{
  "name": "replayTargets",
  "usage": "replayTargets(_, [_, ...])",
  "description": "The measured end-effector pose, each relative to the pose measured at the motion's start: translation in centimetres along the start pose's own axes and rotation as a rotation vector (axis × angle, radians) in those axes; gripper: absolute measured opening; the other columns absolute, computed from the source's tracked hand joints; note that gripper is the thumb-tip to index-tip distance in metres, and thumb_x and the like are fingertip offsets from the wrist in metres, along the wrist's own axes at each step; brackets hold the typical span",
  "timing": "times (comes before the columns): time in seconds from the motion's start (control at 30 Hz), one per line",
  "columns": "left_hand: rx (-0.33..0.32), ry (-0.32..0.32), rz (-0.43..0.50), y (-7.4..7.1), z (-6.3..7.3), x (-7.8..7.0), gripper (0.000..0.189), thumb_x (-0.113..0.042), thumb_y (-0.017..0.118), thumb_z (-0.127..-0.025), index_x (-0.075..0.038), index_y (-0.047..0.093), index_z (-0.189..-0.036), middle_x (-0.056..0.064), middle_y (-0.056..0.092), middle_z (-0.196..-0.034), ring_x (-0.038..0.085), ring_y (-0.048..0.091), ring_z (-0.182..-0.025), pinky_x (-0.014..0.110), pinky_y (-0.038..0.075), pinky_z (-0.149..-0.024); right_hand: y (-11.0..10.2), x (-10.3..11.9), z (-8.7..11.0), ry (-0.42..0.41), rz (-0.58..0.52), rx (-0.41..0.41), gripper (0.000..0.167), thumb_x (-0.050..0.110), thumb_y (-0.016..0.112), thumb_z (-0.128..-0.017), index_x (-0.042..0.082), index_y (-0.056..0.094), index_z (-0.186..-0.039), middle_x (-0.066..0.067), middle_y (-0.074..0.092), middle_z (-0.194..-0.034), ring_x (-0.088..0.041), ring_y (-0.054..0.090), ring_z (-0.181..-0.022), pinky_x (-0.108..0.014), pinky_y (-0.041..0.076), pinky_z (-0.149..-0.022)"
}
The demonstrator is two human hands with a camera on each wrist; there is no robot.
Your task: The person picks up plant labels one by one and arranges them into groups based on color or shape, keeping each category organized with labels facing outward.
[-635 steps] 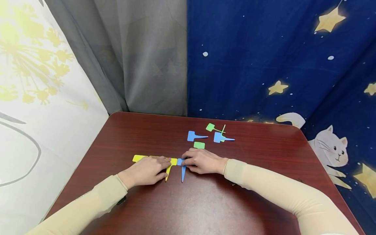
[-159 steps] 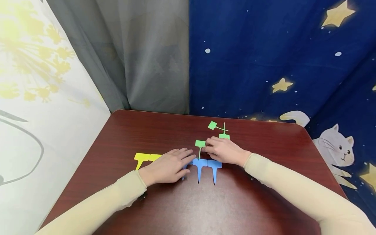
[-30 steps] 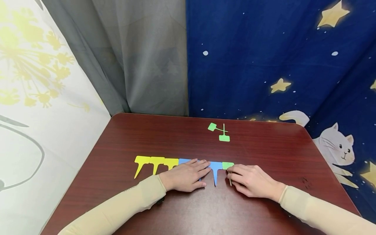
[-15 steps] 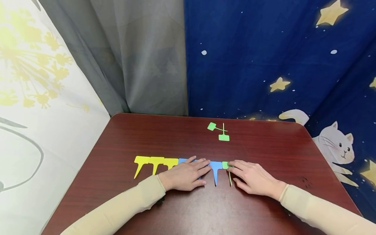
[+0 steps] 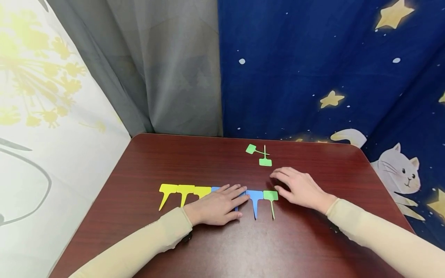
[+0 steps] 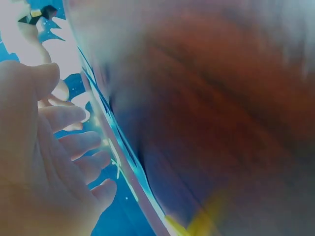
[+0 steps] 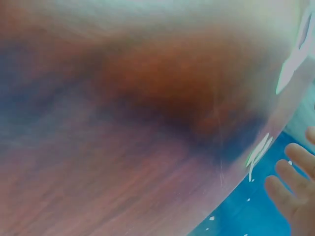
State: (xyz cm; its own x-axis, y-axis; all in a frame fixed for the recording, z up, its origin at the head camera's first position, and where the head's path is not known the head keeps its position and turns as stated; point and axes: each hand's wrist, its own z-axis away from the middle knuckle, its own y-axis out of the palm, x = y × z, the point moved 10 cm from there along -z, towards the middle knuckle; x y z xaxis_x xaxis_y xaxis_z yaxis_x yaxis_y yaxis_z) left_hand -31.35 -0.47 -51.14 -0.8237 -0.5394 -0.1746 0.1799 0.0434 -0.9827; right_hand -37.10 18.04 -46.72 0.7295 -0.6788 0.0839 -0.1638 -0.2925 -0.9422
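T-shaped plastic plant labels lie in a row across the table. At the left end are yellow plant labels point(image 5: 168, 188), then blue plant labels point(image 5: 255, 195), then one green plant label point(image 5: 270, 195) at the right end. My left hand point(image 5: 217, 205) rests flat over the blue ones with fingers extended, covering part of them. My right hand point(image 5: 301, 190) hovers beside the green label, fingers loosely bent and holding nothing. Farther back lie two loose green labels, one tilted label point(image 5: 251, 149) and one label point(image 5: 265, 162) with its stem pointing away; their stems cross.
The dark red wooden table point(image 5: 194, 162) has rounded far corners. Behind it hang a grey curtain point(image 5: 184, 77) and a blue curtain point(image 5: 278, 77) with stars and a cat. A white patterned surface point(image 5: 69, 154) stands at the left.
Over the last second my right hand has let go of the green label at the row's right end and moved up and away from it. My left hand has stayed almost in place.
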Motion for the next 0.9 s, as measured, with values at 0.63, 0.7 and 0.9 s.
replayTargets(0.63, [-0.055,0.014,0.018,-0.3,0.9,-0.4,0.07,-0.06,0.034,-0.104,-0.019,0.03,-0.16,0.007,0.023,-0.166,0.025,0.018,-0.152,0.047,0.018,-0.122,1.2,-7.8,-6.8,0.316,-0.13,0.0,0.019,0.019,0.07,-0.092,0.016,0.075,-0.11,0.004,0.069,-0.101,-0.017,0.064,-0.086,-0.044,0.055,-0.072])
replayTargets(0.7, [-0.061,0.018,0.015,-0.4,0.9,-0.5,0.07,-0.06,0.034,-0.104,-0.019,0.03,-0.16,0.008,0.023,-0.166,0.026,0.018,-0.152,0.047,0.018,-0.122,1.6,-8.2,-7.3,0.314,-0.112,0.015,0.019,0.018,0.069,-0.092,0.016,0.075,-0.11,0.004,0.069,-0.099,-0.016,0.064,-0.084,-0.044,0.054,-0.07])
replayTargets(0.9, [-0.054,0.012,0.006,-0.2,1.0,-0.5,0.071,-0.061,0.032,-0.104,-0.019,0.029,-0.161,0.007,0.022,-0.166,0.026,0.017,-0.153,0.045,0.017,-0.122,2.9,-9.1,-8.5,0.287,-0.046,0.054,0.018,0.016,0.071,-0.09,0.017,0.074,-0.107,0.002,0.07,-0.099,-0.019,0.065,-0.085,-0.047,0.055,-0.07])
